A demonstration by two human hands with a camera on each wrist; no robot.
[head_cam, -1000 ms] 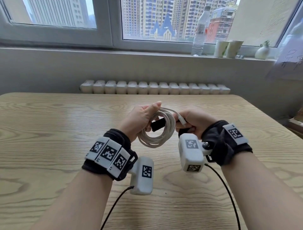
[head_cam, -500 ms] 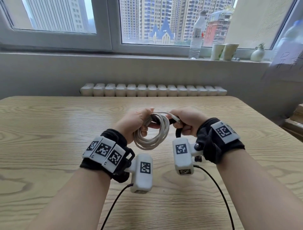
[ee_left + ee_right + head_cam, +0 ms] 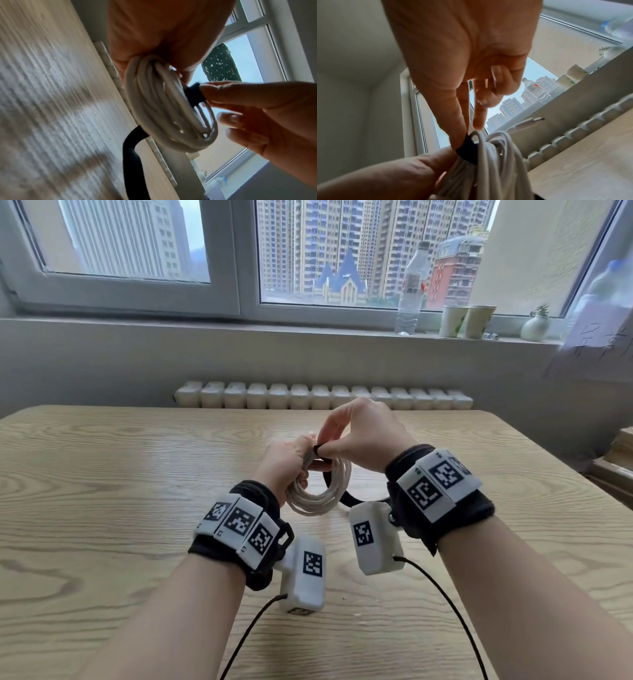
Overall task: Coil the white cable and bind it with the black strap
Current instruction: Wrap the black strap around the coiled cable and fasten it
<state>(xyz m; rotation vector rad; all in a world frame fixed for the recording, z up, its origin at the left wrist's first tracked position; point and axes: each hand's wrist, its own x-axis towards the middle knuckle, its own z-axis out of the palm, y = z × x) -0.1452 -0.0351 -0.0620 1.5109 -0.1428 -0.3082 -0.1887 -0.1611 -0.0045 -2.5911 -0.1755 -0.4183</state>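
Two hands meet above the wooden table (image 3: 102,508) in the head view: left hand (image 3: 284,463) clenched round the top of the coiled white cable (image 3: 320,498), right hand (image 3: 363,436) pinching the black strap (image 3: 320,449) at the coil's top. Left wrist view: strap's long tail (image 3: 132,155) hangs loose under the coil. Right wrist view: thumb and forefinger (image 3: 462,121) grip the strap end against the bundle; coiling looks done, binding just begun, so next wrap the tail round and fasten it.
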